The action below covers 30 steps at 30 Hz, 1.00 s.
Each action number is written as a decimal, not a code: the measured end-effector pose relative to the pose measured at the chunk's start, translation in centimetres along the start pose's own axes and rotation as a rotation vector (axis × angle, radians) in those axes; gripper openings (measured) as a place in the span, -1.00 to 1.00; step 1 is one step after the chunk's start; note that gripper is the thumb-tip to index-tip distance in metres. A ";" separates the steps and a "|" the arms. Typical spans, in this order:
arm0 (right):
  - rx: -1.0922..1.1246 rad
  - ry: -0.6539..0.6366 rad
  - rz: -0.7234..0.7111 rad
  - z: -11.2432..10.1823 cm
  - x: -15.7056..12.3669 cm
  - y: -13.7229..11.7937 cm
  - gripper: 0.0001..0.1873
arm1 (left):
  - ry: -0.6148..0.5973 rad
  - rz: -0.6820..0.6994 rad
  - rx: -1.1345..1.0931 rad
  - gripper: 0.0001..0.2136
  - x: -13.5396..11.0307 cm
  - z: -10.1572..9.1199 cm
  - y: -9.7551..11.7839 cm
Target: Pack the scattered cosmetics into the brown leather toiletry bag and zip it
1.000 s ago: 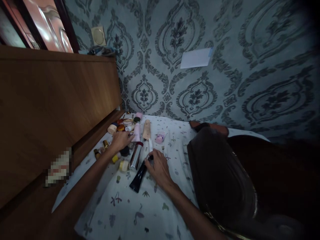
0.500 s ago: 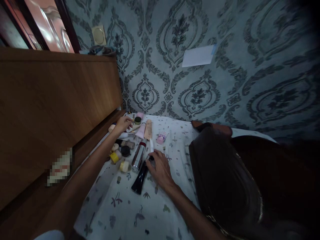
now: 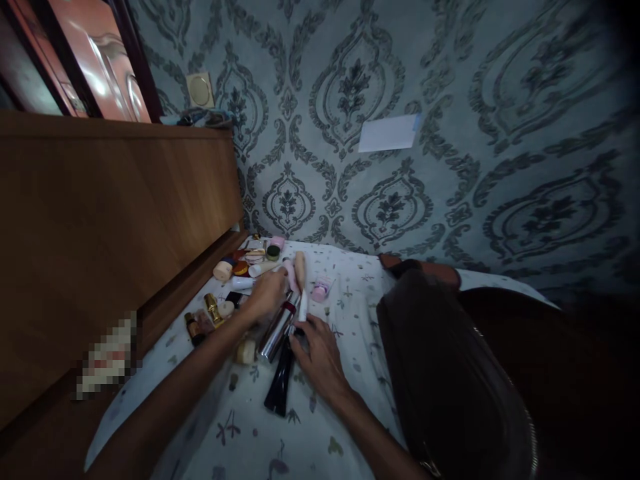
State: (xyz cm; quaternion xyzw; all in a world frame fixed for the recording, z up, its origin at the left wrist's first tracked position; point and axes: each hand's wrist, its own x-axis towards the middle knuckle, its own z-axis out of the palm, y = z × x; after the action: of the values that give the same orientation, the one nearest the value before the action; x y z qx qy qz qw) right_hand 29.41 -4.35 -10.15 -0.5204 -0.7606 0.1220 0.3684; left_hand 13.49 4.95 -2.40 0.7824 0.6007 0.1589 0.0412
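Note:
My left hand, blurred by motion, reaches over the cosmetics with its fingertips at a pink tube; its grip is unclear. Beside that tube lies a tan tube. My right hand rests on the cloth, thumb and fingers closed around the upper end of a black tube. A slim white tube runs up from those fingers. Between my hands lies a silver bottle with a dark red band. A small pink-capped tube lies apart on the right.
Several jars, a gold-coloured tube and a small dark bottle lie on the left of the patterned cloth. A dark brown bag stands at right. A wooden panel borders the left; a papered wall rises behind.
My left hand has moved right and nearer, from the far-left items to the pink tube. The tan tube now looks narrower. My right hand stays at the black tube; the view has tilted up slightly.

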 end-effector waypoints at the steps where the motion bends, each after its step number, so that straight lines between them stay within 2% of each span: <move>1: 0.001 0.001 0.002 0.0 0.0 0.0 -0.71 | 0.016 -0.031 0.044 -0.73 0.8 -0.4 -0.9; 4: 0.003 0.006 0.009 -0.1 0.0 -0.1 -0.70 | 0.016 -0.054 0.152 -0.69 2.4 -0.9 -3.1; 6: 0.005 0.007 0.012 -0.1 0.0 -0.1 -0.70 | -0.001 -0.032 0.199 -0.68 2.8 -0.5 -3.6; 13: 0.017 0.005 0.019 -0.2 0.1 -0.2 -0.70 | -0.023 -0.013 0.164 -0.67 3.7 1.4 -2.9; 18: 0.023 0.007 0.024 -0.4 0.1 -0.4 -0.73 | 0.018 -0.021 -0.089 -0.67 5.1 0.5 -3.4; 23: 0.041 -0.003 0.010 -0.7 0.0 -0.3 -0.74 | 0.194 -0.069 -0.502 -0.70 7.1 -3.0 -5.1; 26: 0.047 0.002 0.013 -0.7 0.0 -0.4 -0.72 | 0.243 -0.112 -0.743 -0.71 7.3 -4.4 -5.9; 30: 0.054 0.012 0.004 -0.6 0.0 -0.4 -0.73 | 0.207 -0.153 -0.943 -0.72 6.2 -4.2 -6.2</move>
State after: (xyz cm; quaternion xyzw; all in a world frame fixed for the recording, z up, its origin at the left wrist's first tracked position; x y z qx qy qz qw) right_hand 29.59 -4.59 -9.47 -0.5123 -0.7539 0.1401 0.3868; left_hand 7.95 11.99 1.18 0.6121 0.5199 0.4874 0.3428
